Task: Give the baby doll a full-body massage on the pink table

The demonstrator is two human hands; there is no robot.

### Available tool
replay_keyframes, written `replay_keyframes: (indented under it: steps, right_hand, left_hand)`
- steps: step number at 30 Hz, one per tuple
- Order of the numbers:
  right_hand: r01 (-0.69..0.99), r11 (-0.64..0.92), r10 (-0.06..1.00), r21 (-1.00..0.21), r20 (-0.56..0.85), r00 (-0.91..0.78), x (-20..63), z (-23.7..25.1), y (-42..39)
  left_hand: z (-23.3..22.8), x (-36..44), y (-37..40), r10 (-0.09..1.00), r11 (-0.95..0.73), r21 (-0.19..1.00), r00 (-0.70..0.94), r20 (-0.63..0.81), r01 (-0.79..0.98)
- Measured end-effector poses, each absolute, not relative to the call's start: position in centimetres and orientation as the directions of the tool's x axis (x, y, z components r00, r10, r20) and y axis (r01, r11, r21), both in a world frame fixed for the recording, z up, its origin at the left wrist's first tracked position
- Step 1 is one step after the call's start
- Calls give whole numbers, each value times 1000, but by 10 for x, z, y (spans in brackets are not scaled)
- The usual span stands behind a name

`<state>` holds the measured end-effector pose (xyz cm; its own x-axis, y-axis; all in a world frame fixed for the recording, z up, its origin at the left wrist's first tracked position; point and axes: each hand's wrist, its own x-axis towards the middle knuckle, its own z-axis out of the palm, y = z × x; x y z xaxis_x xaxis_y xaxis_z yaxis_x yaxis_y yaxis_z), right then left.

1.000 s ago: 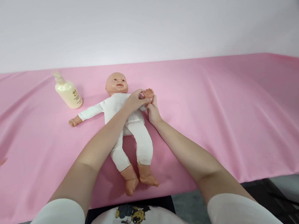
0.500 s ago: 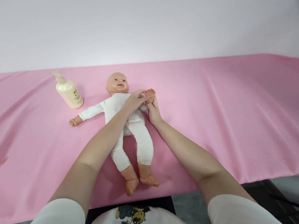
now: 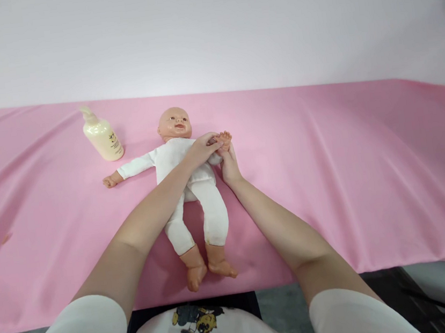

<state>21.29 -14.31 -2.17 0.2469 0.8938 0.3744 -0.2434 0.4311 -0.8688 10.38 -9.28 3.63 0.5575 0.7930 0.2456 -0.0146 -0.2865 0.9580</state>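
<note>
A baby doll [image 3: 183, 160] with a white cloth body lies face up, its head away from me and its bare feet toward me. My left hand [image 3: 203, 150] reaches across the doll's chest, its thumb and fingers closed around the doll's hand [image 3: 225, 140] on the right side. From below and the right, my right hand [image 3: 229, 165] holds the same doll hand at the wrist. The doll's small fingers point up between my hands. Part of my right hand's grip is hidden behind the doll hand. The doll's other arm [image 3: 137, 166] stretches out to the left.
A cream-coloured pump bottle [image 3: 103, 140] stands left of the doll's head. Pink cloth [image 3: 331, 191] with soft folds covers the table, whose near edge lies just in front of my body. A white wall [image 3: 206, 33] rises behind.
Both hands keep their grip on the doll's hand. The doll's hand and my right fingers have shifted very slightly; the doll's body and the bottle stay put.
</note>
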Motion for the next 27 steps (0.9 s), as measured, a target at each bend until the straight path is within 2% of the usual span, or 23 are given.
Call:
replay_keyframes:
  steps: [8, 13, 27]
  right_hand:
    - [-230, 435, 886, -871, 369, 280, 211, -23, -139]
    - [-179, 406, 893, -896, 347, 286, 212, -23, -139]
    - [-223, 404, 906, -887, 355, 230, 212, -21, -144]
  left_hand:
    - [35, 106, -92, 784, -286, 956, 559, 269, -58]
    - [35, 107, -93, 800, -226, 970, 552, 236, -89]
    - [44, 105, -97, 830, -249, 968, 513, 219, -11]
